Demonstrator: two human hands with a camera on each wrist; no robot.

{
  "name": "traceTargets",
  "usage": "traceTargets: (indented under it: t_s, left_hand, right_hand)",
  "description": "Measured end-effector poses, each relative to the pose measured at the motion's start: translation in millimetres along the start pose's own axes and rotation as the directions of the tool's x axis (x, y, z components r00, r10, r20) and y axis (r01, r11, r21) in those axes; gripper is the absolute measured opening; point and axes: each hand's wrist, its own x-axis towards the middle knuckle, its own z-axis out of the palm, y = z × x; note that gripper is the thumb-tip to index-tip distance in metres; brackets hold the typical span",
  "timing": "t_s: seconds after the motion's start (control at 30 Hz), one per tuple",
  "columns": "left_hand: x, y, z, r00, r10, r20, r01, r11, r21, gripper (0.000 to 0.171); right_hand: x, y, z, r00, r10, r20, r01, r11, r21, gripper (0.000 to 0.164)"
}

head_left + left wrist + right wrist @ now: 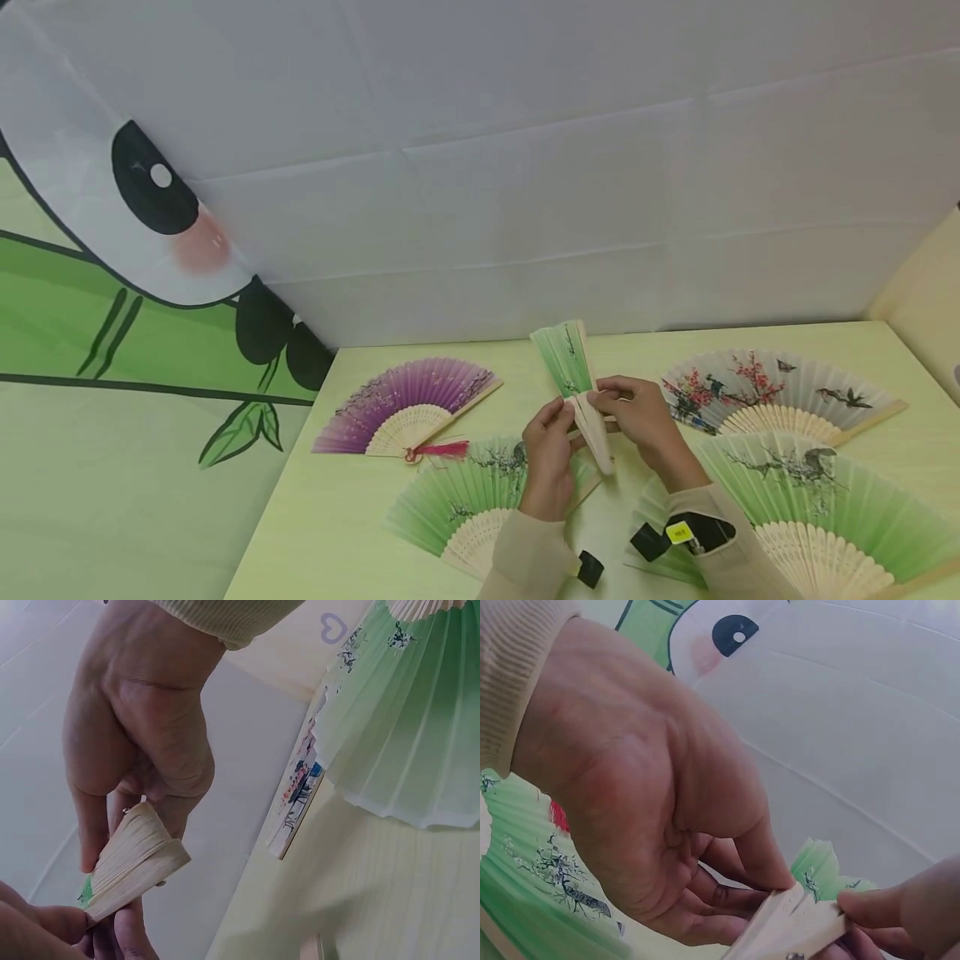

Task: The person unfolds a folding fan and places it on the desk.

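Both hands hold a green folding fan (566,358) that is mostly folded, its green leaf pointing away and its pale ribs (135,859) toward the person. My left hand (551,458) pinches the left side of the ribs near the leaf, thumb on top. On the other side, my right hand (647,421) pinches the ribs with its thumb and fingers. The narrow pivot end hangs free below both hands. In the right wrist view, the rib edges (799,926) lie slightly spread between the fingertips.
Spread open on the pale table (300,533) are a purple fan (450,383) with a red tassel (442,450), a green fan (427,504), a grey floral fan (802,392) and a larger green fan (870,492). A white cloth wall (525,208) stands behind.
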Motion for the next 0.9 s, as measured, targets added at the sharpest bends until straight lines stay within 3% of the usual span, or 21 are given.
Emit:
traceTargets:
  t_s: [0.43,0.9]
  left_hand:
    - [-6.1,0.5,2.3,0.998,0.009,-0.063,-0.014,0.997,-0.072,0.04]
    - [-10.5,-0.8,-0.5,0.992,0.023,-0.127,-0.041,0.99,-0.136,0.045]
  right_hand:
    - [-5,4,-7,0.997,0.054,-0.049,-0.047,0.99,0.135,0.043]
    - [-13,6,-11,0.99,0.092,-0.108,-0.059,0.958,0.28,0.036]
